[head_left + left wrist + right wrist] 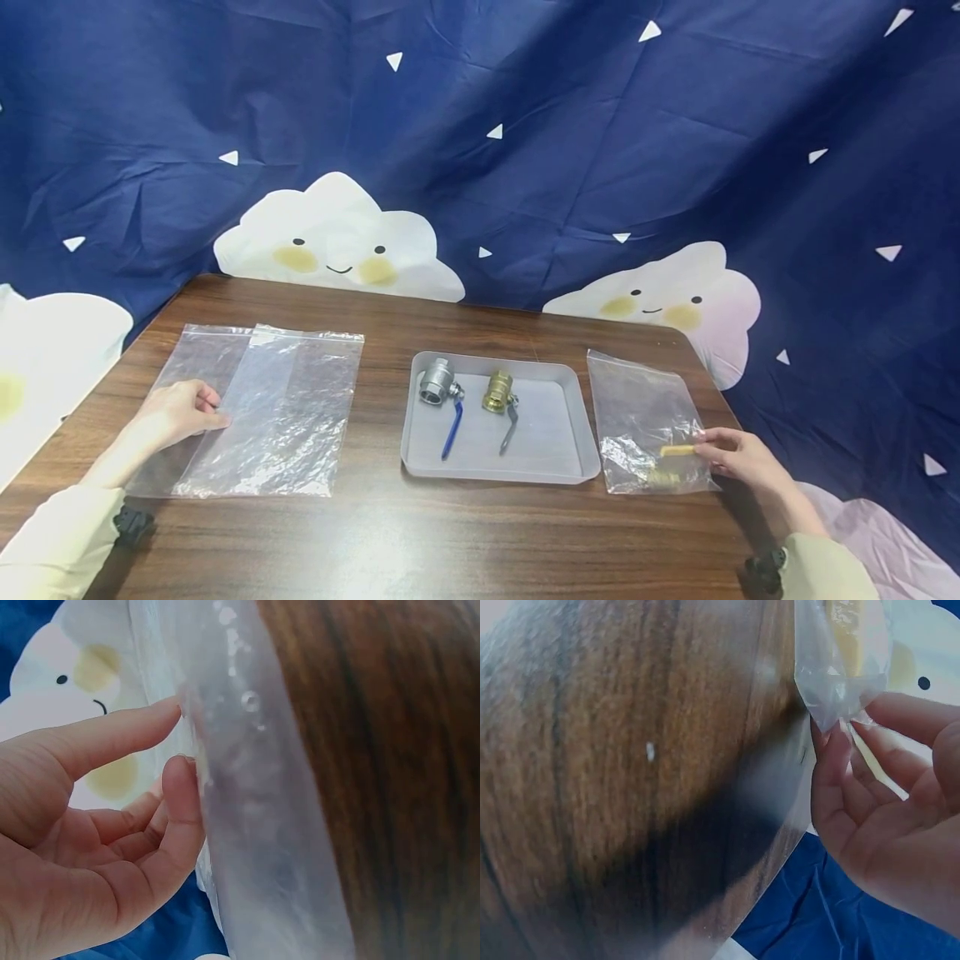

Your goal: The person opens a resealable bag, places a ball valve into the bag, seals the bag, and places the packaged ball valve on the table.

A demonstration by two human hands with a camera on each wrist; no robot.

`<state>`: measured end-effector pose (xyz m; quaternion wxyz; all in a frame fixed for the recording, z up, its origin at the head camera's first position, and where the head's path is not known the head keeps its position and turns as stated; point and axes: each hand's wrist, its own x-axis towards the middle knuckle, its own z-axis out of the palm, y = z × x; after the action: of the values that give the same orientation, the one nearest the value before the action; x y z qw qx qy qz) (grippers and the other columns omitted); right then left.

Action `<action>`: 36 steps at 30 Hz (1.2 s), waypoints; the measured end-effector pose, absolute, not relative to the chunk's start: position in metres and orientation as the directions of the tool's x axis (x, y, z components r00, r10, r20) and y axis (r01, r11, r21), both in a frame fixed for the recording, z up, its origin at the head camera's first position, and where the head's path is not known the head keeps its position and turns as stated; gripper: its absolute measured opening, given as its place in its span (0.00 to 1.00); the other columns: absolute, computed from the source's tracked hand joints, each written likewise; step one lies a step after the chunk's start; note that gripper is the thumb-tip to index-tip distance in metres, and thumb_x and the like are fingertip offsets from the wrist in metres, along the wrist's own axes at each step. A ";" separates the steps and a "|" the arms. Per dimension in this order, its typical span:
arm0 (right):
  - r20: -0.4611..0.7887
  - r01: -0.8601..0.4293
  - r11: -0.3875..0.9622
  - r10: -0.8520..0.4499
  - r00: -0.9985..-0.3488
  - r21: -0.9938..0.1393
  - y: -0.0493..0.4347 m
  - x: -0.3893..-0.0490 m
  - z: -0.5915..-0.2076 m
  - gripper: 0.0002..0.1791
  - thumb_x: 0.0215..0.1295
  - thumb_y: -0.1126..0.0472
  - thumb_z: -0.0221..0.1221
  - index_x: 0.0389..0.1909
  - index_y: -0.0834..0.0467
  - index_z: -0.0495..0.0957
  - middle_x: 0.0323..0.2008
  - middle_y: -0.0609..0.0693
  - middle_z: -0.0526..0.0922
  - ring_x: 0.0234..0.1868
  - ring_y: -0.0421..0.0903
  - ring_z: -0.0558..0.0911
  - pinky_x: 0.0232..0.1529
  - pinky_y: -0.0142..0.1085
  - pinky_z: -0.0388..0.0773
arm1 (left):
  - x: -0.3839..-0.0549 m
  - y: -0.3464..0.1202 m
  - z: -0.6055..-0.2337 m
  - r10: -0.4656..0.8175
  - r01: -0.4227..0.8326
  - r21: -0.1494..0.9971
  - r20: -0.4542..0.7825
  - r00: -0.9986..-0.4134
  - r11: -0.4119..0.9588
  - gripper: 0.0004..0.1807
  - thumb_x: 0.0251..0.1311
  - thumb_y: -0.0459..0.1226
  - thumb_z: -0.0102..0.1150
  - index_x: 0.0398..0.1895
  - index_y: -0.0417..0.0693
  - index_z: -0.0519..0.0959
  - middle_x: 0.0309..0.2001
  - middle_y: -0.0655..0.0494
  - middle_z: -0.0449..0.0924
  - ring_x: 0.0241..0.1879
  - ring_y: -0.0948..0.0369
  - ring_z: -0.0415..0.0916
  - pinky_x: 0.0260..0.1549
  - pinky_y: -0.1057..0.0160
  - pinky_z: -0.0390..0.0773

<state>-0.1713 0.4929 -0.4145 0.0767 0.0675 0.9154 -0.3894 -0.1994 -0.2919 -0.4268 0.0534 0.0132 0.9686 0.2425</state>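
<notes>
At the table's left, my left hand (176, 412) is over two overlapping clear zip bags (300, 417). In the left wrist view its thumb and forefinger stand slightly apart at the plastic (262, 825), the other fingers loosely bent. At the right, my right hand (742, 458) pinches the lower right edge of another clear zip bag (637, 392). Inside that bag lies a valve with a yellow handle (677, 450) and a brass-coloured body (663, 477), partly blurred by the plastic. The right wrist view shows the bag's corner (829, 705) at the fingertips.
Between the hands, a grey tray (551, 467) holds a silver ball valve (437, 383) with a blue lever and a brass ball valve (497, 392) with a grey lever. The brown wooden table (465, 533) ends at a blue cloud-patterned curtain (480, 83).
</notes>
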 end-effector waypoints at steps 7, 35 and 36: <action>-0.137 0.179 0.742 0.118 -0.983 -0.646 0.492 -0.166 -0.411 0.27 0.68 0.59 0.60 0.56 0.78 0.71 0.36 0.52 0.88 0.29 0.31 0.82 0.33 0.29 0.84 | -0.200 -0.289 -0.423 0.046 -0.020 0.456 -0.132 -0.990 0.890 0.24 0.52 0.46 0.70 0.37 0.31 0.77 0.25 0.51 0.82 0.25 0.62 0.77 0.26 0.65 0.68; 0.251 -0.201 0.818 -0.072 -0.965 -0.539 0.358 -0.147 -0.373 0.12 0.63 0.64 0.64 0.47 0.62 0.81 0.36 0.56 0.88 0.31 0.24 0.79 0.30 0.24 0.78 | -0.210 -0.284 -0.416 0.056 -0.018 0.436 -0.157 -0.986 0.900 0.18 0.52 0.45 0.68 0.30 0.37 0.79 0.20 0.56 0.80 0.20 0.65 0.76 0.24 0.66 0.66; 0.251 -0.217 0.809 -0.089 -0.964 -0.547 0.351 -0.146 -0.372 0.12 0.64 0.64 0.64 0.47 0.62 0.81 0.36 0.56 0.88 0.31 0.24 0.79 0.29 0.25 0.78 | -0.212 -0.284 -0.416 0.056 -0.019 0.434 -0.159 -0.986 0.901 0.18 0.52 0.45 0.68 0.30 0.37 0.79 0.21 0.55 0.80 0.20 0.64 0.76 0.24 0.66 0.67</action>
<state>-0.1464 0.3507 -0.3718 -0.1072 -0.0810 0.9450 -0.2984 -0.2119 -0.2843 -0.4155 0.0840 0.0095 0.9712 0.2228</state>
